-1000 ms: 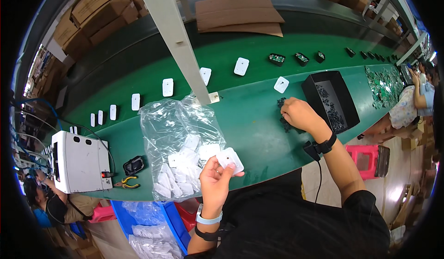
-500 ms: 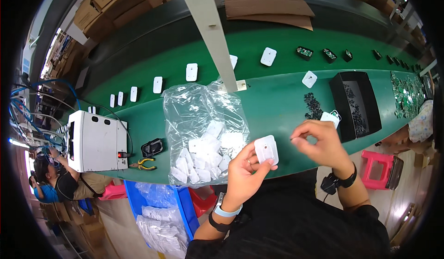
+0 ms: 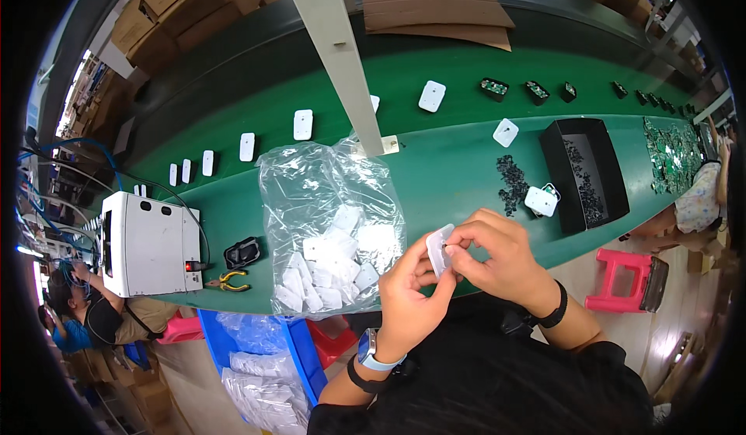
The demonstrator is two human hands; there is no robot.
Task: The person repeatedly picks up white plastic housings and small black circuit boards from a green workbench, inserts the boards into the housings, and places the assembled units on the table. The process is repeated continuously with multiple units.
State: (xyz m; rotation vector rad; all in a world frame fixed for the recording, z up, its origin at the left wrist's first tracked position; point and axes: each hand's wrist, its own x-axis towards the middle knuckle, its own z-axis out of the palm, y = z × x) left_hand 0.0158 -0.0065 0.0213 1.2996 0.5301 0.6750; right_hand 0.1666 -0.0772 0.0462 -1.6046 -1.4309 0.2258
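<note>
Fingers of the left hand [image 3: 410, 294] are clamped on a white cover [image 3: 437, 255], its lower edge pinned by the thumb. At its face, the thumb and forefinger tips of the right hand [image 3: 501, 262] are brought near each other; whether a small piece is pinched between them cannot be told. The cover is held up near the near edge of the green table [image 3: 451, 163]. It is tilted, its broad face turned toward the right hand, its long axis running roughly away from the body. Beyond the hands, green surface is left showing between the clear bag [image 3: 322, 175], with white covers inside, and the pile of black pieces [image 3: 511, 186]. Rightward, reach is bounded by the wall of a black box [image 3: 559, 186]. Printed lines are borne by cardboard boxes [image 3: 183, 0] at the far left, too small to be made out.
</note>
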